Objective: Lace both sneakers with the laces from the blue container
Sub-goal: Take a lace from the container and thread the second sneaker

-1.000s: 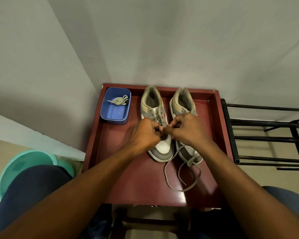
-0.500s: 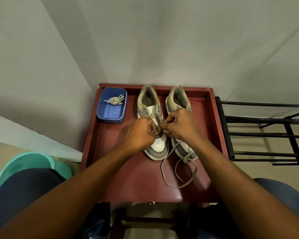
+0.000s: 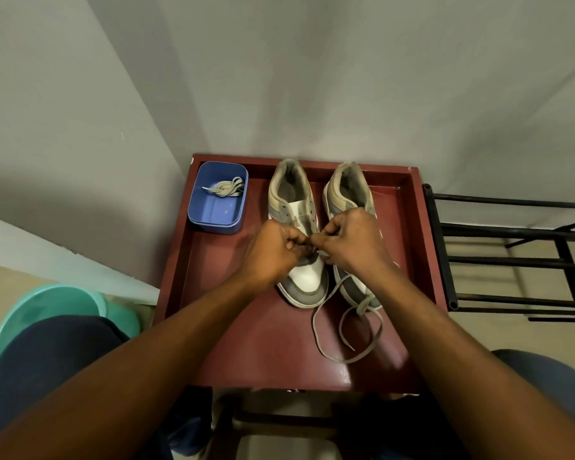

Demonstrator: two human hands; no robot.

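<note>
Two grey and white sneakers stand side by side on the red table [image 3: 233,343], toes towards me. Over the eyelets of the left sneaker [image 3: 307,280] my left hand [image 3: 273,252] and my right hand [image 3: 349,242] meet, fingers curled, each pinching a grey lace [image 3: 346,330]. Its loose ends trail in loops over the toe of the right sneaker [image 3: 347,190] and onto the table. At the table's far left corner the blue container [image 3: 213,210] holds a second bundled grey lace [image 3: 226,188].
The table has a raised rim and stands against a grey wall. A black metal rack [image 3: 512,260] is just right of it. A teal basin [image 3: 47,307] sits on the floor at the left, beside my knee.
Both hands stay pinched together over the left sneaker's eyelets, working the lace slightly. The camera view shifted a little; the loose loops lie much the same.
</note>
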